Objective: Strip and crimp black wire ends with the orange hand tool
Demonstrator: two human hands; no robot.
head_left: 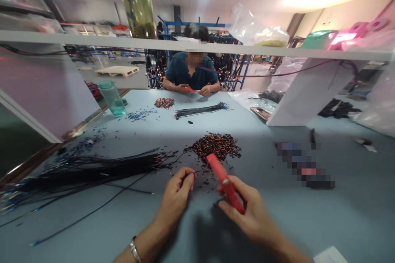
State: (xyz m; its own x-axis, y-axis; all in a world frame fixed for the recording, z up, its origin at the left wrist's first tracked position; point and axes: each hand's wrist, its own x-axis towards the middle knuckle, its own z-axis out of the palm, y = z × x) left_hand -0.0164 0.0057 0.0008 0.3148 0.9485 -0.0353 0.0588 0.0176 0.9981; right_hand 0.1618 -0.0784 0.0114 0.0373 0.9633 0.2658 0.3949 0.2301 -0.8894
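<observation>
My left hand point(178, 187) pinches a thin black wire point(198, 171) between thumb and fingertips, and a short end of it sticks out to the right. My right hand point(245, 205) is wrapped round a red hand-held tool point(226, 183) with a round metal pivot; its kind is not clear. The tool's top end leans over the near edge of a pile of small black and copper-coloured pieces point(216, 146). To the left of my left hand lies a thick bundle of black wires point(114, 167), with blue-tipped ends at far left. One loose wire point(92, 213) curves across the table in front of the bundle.
Across the table point(197, 125) sits a person point(191, 70) holding a red tool. Near them lie a copper-coloured pile point(164, 102), a smaller wire bundle point(200, 110) and a green bottle point(111, 98). A white shelf point(173, 45) spans overhead. A phone point(261, 113) rests by the right support.
</observation>
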